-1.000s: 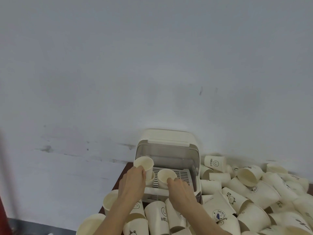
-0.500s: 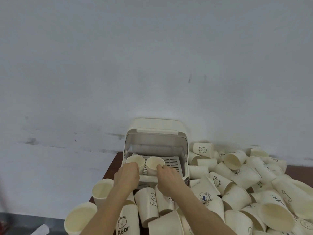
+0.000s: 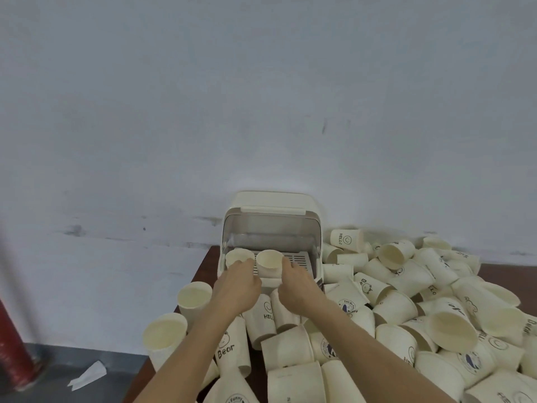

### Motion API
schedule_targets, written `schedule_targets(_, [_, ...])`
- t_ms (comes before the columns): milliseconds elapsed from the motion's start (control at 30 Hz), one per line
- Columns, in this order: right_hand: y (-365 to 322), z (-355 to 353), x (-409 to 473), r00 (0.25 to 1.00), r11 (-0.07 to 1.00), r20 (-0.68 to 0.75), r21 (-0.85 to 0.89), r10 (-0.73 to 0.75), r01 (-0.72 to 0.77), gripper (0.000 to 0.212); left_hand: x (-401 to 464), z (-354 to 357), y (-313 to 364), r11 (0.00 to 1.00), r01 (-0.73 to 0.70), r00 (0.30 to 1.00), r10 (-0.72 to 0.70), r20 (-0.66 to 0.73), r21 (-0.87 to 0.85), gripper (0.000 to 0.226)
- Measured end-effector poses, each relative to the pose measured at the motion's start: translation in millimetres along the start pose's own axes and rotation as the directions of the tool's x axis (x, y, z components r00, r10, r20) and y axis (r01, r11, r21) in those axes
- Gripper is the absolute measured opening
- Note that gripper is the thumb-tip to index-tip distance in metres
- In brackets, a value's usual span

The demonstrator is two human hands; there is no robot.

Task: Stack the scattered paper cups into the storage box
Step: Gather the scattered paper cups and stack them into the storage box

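Two cups [image 3: 268,262] stood upright in the storage box [image 3: 271,225], at twelve o'clock from my hands. My left hand [image 3: 236,286] and right hand [image 3: 295,286] each touched one with curled fingers; half a second earlier they gripped the same cups.

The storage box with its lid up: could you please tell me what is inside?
Two upright paper cups, one at the left hand, one at the right hand, on a slatted tray. The hands hide the front.

matt paper cups [image 3: 395,309], smooth plastic box [image 3: 273,205] (slightly glossy)
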State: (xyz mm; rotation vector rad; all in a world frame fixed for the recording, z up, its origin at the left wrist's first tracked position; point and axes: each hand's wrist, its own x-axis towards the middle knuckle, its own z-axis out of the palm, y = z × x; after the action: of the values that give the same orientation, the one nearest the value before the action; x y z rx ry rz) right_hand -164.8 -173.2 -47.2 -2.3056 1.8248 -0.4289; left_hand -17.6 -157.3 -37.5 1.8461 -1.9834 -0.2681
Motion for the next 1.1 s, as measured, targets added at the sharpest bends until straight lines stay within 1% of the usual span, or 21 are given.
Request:
schedule_targets(67, [-2.6,-6.6,-14.0,0.998,0.998,-0.064,0.054,-0.024,0.028,0.048,-11.8,-5.6,6.4,0.998,-0.031,0.999,0.029,-0.026,-0.060,0.033])
schedule_targets(133, [-5.1,-17.4,-29.2,0.992,0.992,-0.116,0.110,-0.047,0.060,0.045,-24.8,-11.2,13.7,0.992,-0.063,0.997,0.057,-0.051,-0.113,0.038])
schedule_targets(267, [-5.0,-40.7,-64.2,0.975,0.978,-0.207,0.171,-0.081,0.118,0.042,-53.2,-18.7,31.7,0.969,-0.128,0.990,0.112,-0.087,-0.212,0.034])
schedule_targets(400, [-1.6,-55.8,-101.4,0.975,0.961,-0.213,0.252,-0.061,0.115,0.043,-77.5,-20.1,50.2,0.938,-0.184,0.981,0.160,-0.106,-0.294,0.029])
schedule_targets(533, [4.8,-63.6,-132.7,0.976,0.946,-0.215,0.305,-0.044,0.110,0.041,-92.2,-15.1,66.8,0.919,-0.230,0.973,0.213,-0.087,-0.320,0.028])
schedule_targets(633, [14.1,-67.1,-152.1,0.969,0.937,-0.247,0.334,-0.023,0.107,0.037,-98.4,-8.7,77.5,0.899,-0.255,0.966,0.251,-0.060,-0.356,0.026])
schedule_targets(767, [33.0,-65.6,-169.9,0.953,0.933,-0.301,0.354,0.041,0.071,0.035,-101.2,-0.4,87.6,0.891,-0.293,0.955,0.289,-0.065,-0.347,0.026])
schedule_targets(867, [45.4,-65.6,-177.8,0.949,0.927,-0.304,0.372,0.084,0.037,0.036,-100.5,5.1,91.0,0.885,-0.303,0.952,0.300,-0.064,-0.355,0.026])
schedule_targets(1100, [63.9,-63.6,-185.8,0.939,0.916,-0.312,0.401,0.145,-0.008,0.036,-96.4,15.8,100.0,0.879,-0.305,0.946,0.325,-0.008,-0.366,0.028])
